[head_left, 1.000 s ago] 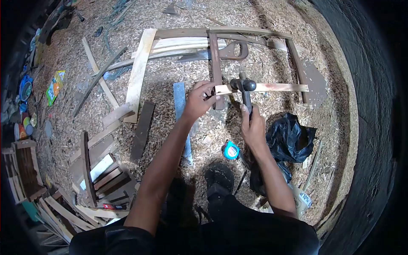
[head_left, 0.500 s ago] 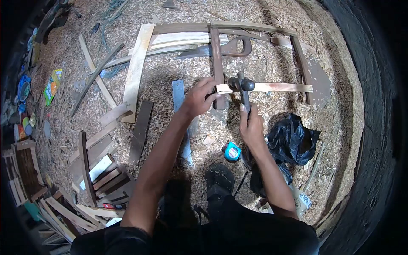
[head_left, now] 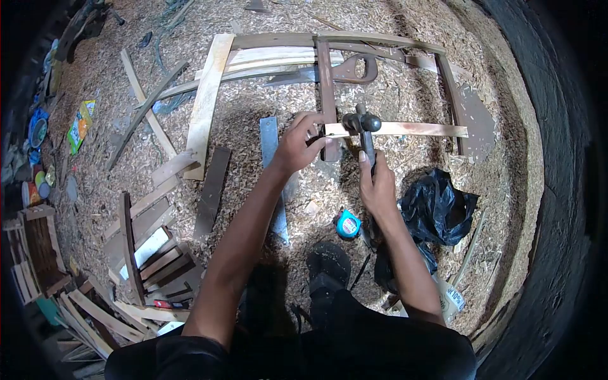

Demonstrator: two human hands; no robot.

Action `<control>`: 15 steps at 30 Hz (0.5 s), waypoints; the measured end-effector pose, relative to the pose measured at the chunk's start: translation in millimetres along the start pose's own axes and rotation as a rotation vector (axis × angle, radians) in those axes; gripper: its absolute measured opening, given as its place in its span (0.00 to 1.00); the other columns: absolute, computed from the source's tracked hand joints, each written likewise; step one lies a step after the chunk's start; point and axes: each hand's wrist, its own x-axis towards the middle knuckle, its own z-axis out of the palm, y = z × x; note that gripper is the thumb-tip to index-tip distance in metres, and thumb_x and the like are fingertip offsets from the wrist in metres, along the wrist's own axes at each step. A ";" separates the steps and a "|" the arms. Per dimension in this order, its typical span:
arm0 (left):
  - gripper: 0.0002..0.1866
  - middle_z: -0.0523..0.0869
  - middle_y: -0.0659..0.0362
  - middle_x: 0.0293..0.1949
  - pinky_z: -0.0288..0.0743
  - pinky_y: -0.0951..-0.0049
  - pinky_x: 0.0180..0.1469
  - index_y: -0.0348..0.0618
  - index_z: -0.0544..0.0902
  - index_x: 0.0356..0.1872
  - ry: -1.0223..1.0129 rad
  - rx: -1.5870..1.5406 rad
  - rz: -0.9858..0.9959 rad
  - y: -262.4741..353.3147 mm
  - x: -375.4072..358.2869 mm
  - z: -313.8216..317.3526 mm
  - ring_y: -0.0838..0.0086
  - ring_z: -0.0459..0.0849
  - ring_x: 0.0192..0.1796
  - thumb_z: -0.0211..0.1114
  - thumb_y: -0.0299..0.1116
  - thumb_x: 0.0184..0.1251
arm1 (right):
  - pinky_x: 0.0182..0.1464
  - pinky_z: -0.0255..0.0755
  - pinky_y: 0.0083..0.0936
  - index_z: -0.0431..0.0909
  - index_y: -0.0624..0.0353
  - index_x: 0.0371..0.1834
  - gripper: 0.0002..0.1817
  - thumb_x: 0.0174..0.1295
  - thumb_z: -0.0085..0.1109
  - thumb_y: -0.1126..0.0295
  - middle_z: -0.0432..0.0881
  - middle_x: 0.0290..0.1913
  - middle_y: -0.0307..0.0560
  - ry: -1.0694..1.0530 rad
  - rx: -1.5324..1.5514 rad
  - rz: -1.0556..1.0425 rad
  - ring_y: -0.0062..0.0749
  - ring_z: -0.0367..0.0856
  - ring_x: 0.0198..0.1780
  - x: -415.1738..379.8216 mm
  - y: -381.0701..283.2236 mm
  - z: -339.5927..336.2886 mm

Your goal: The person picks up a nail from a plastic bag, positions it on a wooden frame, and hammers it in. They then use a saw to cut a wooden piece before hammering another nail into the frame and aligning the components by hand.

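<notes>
Hammer (head_left: 363, 122), ball-ended head over the pale crosspiece (head_left: 418, 129) at the frame's near side; right hand (head_left: 378, 187), grip closed round the handle. Left hand (head_left: 298, 144), grip at the crosspiece's left end beside the dark middle slat (head_left: 326, 95); whether it pinches, cannot tell. Nearer: teal tape measure (head_left: 348, 224); to its right, black plastic bag (head_left: 437, 208).

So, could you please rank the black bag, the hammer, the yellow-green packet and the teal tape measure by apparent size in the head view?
Black bag, largest
Hammer and yellow-green packet: too alike to rank; the right hand partly hides the hammer
Teal tape measure, smallest
</notes>
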 end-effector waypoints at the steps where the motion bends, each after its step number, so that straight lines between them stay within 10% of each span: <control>1: 0.21 0.82 0.51 0.51 0.78 0.64 0.56 0.39 0.83 0.56 0.023 0.001 0.034 -0.5 -1.1 1.3 0.60 0.83 0.53 0.74 0.26 0.61 | 0.30 0.71 0.48 0.73 0.68 0.46 0.18 0.79 0.51 0.59 0.80 0.24 0.66 0.003 0.010 0.010 0.64 0.83 0.27 0.0 0.3 0.7; 15: 0.21 0.81 0.49 0.57 0.75 0.64 0.61 0.36 0.82 0.58 0.031 -0.008 -0.015 -1.0 -5.8 7.4 0.60 0.82 0.57 0.72 0.24 0.62 | 0.29 0.68 0.38 0.76 0.66 0.43 0.19 0.79 0.51 0.57 0.77 0.23 0.56 -0.026 0.261 0.045 0.39 0.78 0.24 -12.3 27.5 18.8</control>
